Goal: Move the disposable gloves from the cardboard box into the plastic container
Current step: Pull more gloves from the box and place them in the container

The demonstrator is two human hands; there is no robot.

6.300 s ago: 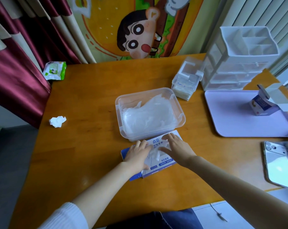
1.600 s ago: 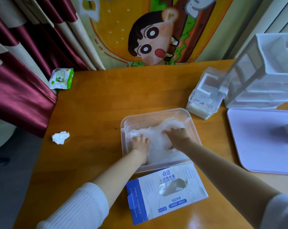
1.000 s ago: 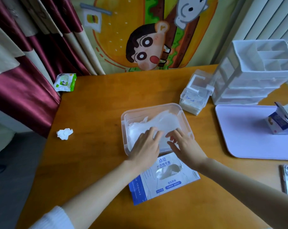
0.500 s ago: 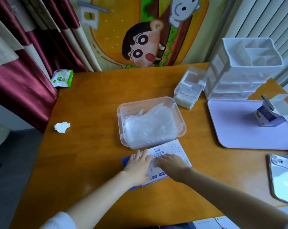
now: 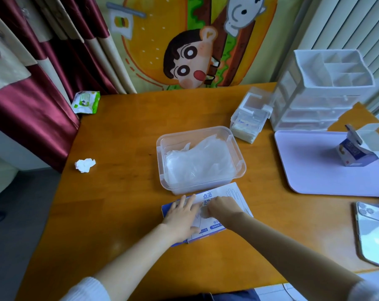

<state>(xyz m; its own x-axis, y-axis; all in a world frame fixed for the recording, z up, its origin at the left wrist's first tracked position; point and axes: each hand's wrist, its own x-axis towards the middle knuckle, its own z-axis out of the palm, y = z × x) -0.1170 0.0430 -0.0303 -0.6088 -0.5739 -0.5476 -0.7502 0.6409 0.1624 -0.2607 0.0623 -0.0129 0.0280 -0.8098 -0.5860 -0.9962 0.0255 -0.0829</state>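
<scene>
A clear plastic container (image 5: 200, 129) sits mid-table with a loose pile of translucent disposable gloves (image 5: 197, 164) inside. Just in front of it lies the flat white-and-blue cardboard glove box (image 5: 233, 192). My left hand (image 5: 181, 216) presses flat on the box's left half, fingers straight. My right hand (image 5: 223, 208) is at the box's oval opening with its fingers curled down, pinching a bit of translucent glove (image 5: 202, 213) that shows between the two hands. The opening itself is mostly hidden by my hands.
A crumpled tissue (image 5: 85, 165) and a wet-wipe pack (image 5: 85, 102) lie at the left. A small clear box stack (image 5: 250, 118) and a white drawer organiser (image 5: 323, 92) stand back right. On the lilac tray (image 5: 314, 174) is a small carton (image 5: 353, 153). A phone (image 5: 373, 233) lies at right.
Both hands left the container's glove pile and came back down onto the cardboard box. The right hand's fingers have curled into the opening; the left hand stays flat on the box.
</scene>
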